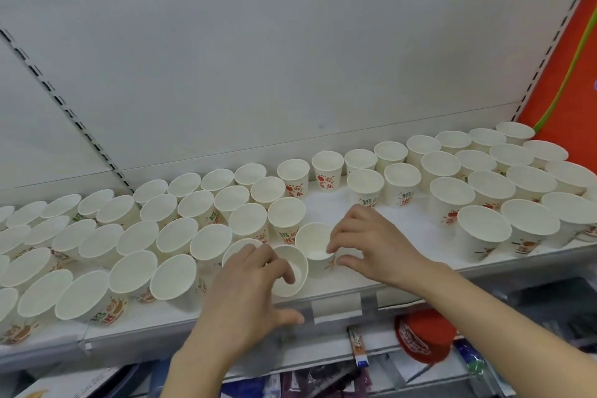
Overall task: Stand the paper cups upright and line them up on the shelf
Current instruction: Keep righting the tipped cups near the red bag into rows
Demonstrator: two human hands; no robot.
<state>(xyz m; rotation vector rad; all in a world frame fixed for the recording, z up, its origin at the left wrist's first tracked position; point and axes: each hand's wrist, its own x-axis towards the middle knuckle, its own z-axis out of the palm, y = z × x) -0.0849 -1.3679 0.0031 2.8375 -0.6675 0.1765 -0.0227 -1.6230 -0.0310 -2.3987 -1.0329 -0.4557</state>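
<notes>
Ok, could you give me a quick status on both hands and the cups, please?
Left hand grips front cup. Right hand pinches neighbouring cup. Both upright, in shelf gap. Nothing blocking.

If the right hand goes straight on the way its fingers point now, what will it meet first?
The right hand points left, its fingers at the rim of an upright cup. That cup comes first, probably touched already; behind it is the tilted cup under the left hand.

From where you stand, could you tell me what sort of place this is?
Probably a shop aisle: a white display shelf with slotted uprights, label holders on its front edge, and packaged goods below.
</notes>
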